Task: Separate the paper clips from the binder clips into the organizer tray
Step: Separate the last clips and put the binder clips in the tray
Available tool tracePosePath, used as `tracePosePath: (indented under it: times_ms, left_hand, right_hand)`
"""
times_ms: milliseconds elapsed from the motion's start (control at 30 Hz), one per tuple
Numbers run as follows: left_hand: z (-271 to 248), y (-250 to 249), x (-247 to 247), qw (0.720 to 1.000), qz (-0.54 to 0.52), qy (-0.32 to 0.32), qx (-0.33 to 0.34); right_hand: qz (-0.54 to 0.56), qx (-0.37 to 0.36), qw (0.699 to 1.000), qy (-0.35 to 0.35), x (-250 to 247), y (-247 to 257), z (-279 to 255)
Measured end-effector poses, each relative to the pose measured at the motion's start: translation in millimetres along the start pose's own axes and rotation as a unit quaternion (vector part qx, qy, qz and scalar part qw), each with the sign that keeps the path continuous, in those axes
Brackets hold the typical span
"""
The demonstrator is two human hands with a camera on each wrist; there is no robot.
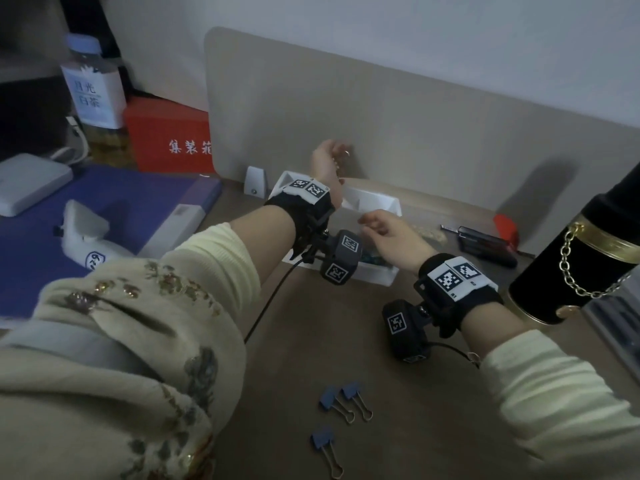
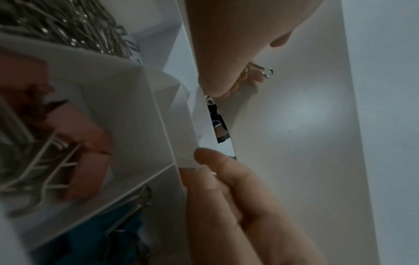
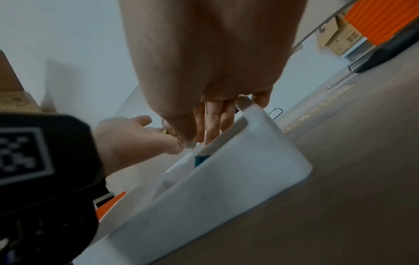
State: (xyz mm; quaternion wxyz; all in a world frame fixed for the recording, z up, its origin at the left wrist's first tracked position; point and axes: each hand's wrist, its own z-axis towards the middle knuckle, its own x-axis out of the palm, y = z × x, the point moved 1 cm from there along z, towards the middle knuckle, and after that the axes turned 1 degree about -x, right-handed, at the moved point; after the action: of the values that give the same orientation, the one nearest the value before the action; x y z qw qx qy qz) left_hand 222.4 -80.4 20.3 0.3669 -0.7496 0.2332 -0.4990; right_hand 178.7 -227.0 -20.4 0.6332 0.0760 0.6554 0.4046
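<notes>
A white organizer tray (image 1: 379,202) stands against the beige desk divider. My left hand (image 1: 329,157) is raised over the tray's far side and pinches a small bunch of gold and silver paper clips (image 1: 345,153) (image 2: 260,70) (image 3: 169,131). My right hand (image 1: 379,226) grips the tray's right rim (image 3: 254,116), fingers (image 3: 213,123) inside and thumb outside. In the left wrist view one compartment holds silver paper clips (image 2: 68,26), another pink binder clips (image 2: 79,143), a third blue binder clips (image 2: 108,233). Three blue binder clips (image 1: 341,398) lie on the desk near me.
A black cylinder with a gold chain (image 1: 585,258) stands at the right. A dark stapler-like tool (image 1: 485,242) and a red object (image 1: 505,226) lie right of the tray. On the left are a blue folder (image 1: 114,202), a red box (image 1: 169,136) and a bottle (image 1: 91,81).
</notes>
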Motion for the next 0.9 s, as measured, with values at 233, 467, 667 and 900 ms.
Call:
tracePosePath:
  times_ms: [233, 467, 667, 900]
  left_hand:
    - [8.3, 20.0, -12.1, 0.997, 0.055, 0.046, 0.023]
    - [-1.8, 19.9, -20.8, 0.984, 0.104, 0.137, 0.036]
    - [-17.2, 23.0, -20.6, 0.965, 0.185, 0.185, 0.005]
    - [-27.3, 10.3, -23.1, 0.966, 0.221, 0.131, 0.001]
  right_hand:
    - [-0.004, 0.01, 0.999, 0.041, 0.7, -4.6, -0.5]
    - [-0.031, 0.004, 0.999, 0.04, 2.6, -6.9, 1.9]
    - [-0.058, 0.014, 0.997, 0.045, 3.9, -9.3, 4.8]
    - [-0.094, 0.034, 0.994, 0.044, 1.4, 0.3, -0.6]
